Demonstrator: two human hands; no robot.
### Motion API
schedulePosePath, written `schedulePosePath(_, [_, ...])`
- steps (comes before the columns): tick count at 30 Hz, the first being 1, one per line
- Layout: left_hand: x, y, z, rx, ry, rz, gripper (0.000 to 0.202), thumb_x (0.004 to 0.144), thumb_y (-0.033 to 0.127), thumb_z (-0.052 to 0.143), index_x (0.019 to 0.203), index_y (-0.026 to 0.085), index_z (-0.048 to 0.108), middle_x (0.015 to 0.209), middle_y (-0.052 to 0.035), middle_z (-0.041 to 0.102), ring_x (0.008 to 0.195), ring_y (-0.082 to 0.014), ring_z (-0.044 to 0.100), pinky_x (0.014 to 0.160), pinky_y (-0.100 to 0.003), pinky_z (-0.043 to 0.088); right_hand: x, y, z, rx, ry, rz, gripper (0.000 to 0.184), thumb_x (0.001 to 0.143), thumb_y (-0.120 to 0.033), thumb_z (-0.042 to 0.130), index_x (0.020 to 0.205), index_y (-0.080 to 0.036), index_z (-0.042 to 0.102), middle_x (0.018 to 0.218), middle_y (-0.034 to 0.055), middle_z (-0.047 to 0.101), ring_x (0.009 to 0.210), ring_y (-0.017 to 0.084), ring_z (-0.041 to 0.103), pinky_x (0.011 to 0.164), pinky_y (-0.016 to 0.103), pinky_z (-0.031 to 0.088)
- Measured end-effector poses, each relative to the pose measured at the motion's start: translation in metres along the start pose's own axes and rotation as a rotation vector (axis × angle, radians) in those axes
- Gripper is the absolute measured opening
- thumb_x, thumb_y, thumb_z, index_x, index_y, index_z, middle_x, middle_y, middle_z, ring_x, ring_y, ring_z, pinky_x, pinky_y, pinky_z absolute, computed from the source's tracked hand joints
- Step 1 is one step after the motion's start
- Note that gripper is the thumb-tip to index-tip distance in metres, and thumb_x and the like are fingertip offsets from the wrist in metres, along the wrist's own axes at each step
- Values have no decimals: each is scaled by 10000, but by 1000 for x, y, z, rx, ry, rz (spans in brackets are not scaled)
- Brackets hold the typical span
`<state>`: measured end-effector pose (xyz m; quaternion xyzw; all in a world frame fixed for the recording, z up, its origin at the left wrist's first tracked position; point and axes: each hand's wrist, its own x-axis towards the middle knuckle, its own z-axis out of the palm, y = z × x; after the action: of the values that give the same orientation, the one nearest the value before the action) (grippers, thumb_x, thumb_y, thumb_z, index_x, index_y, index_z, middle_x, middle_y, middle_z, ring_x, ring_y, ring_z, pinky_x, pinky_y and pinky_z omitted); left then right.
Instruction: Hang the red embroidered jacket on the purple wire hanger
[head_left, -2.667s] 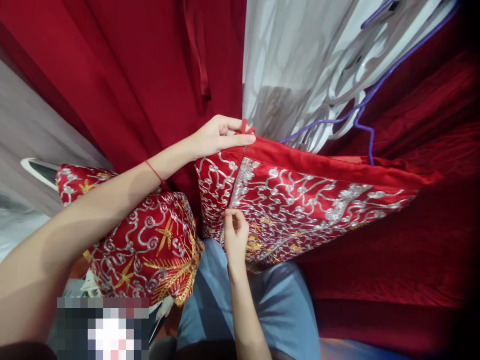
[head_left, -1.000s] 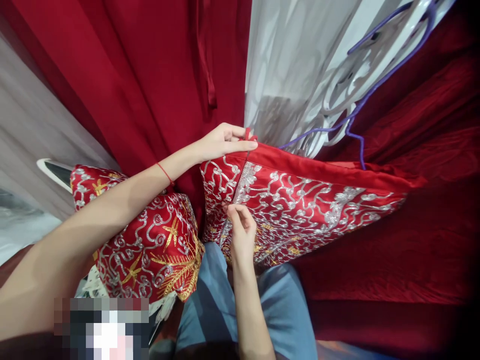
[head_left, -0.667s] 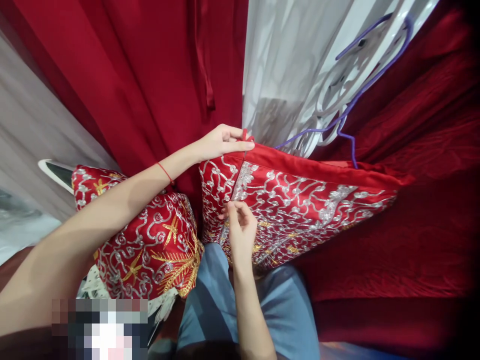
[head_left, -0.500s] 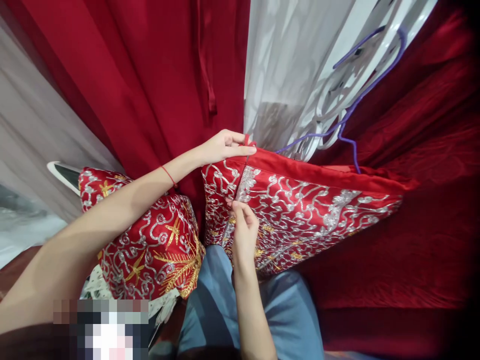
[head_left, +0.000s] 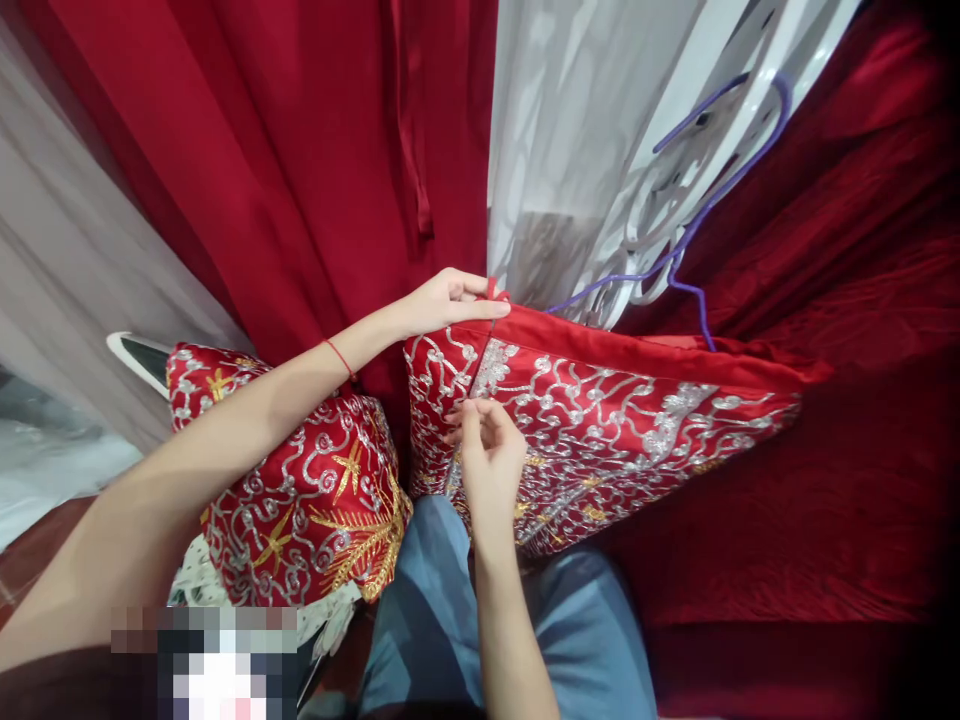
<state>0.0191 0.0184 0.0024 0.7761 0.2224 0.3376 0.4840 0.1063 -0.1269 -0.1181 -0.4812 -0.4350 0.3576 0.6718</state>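
Observation:
A red garment (head_left: 615,420) with silver and gold embroidery hangs in front of me, its top edge plain red. My left hand (head_left: 442,300) pinches that top edge at a small red loop by the seam. Below it, my right hand (head_left: 487,450) is closed in a pinch at the silver-trimmed seam, probably on a zip pull too small to name. A second fold of the same embroidered cloth (head_left: 300,480) lies under my left forearm.
Plain red dresses (head_left: 300,150) hang behind, and a white sheer garment (head_left: 570,150) on a purple hanger (head_left: 697,260) is at upper right. More red fabric (head_left: 840,400) fills the right side. My blue-clad legs (head_left: 465,620) are below.
My right hand has crept up the seam toward the top edge. The left hand keeps its pinch on the top edge; the view has shifted slightly.

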Motion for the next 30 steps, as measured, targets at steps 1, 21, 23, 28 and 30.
schedulePosePath(1, [0, 1, 1, 6, 3, -5, 298, 747, 410, 805, 793, 131, 709, 729, -16, 693, 651, -88, 621, 587, -190, 483, 2, -1, 1, 46, -6, 3, 256, 925, -433, 583, 862, -191, 631, 794, 25, 716, 585, 124, 631, 619, 267, 507])
schedulePosePath(21, [-2, 5, 1, -29, 23, -21, 260, 760, 372, 788, 805, 125, 718, 796, -25, 706, 700, -101, 643, 632, -210, 494, 7, -30, 13, 203, 10, 26, 245, 899, -414, 607, 880, -170, 616, 685, -6, 712, 386, 62, 525, 388, 187, 410])
schedulePosePath(23, [-2, 5, 1, -14, 21, -20, 254, 749, 367, 796, 775, 126, 717, 759, -15, 692, 667, -92, 625, 606, -202, 477, 8, -26, 11, 200, -9, 52, 242, 893, -408, 612, 879, -167, 616, 673, -6, 711, 381, 62, 523, 387, 188, 409])
schedulePosePath(28, [-2, 7, 3, -38, 13, -4, 241, 740, 353, 799, 792, 131, 720, 761, -8, 683, 661, -83, 612, 611, -195, 475, 14, -38, 7, 226, -49, 65, 253, 883, -410, 616, 813, -167, 609, 684, 10, 724, 376, 63, 535, 398, 194, 414])
schedulePosePath(30, [-4, 11, 4, -20, 10, -6, 247, 748, 358, 793, 799, 129, 715, 730, 0, 663, 632, -80, 596, 588, -194, 462, 16, -49, 8, 221, -30, 49, 257, 888, -415, 604, 809, -170, 608, 697, 14, 729, 385, 63, 546, 399, 192, 411])
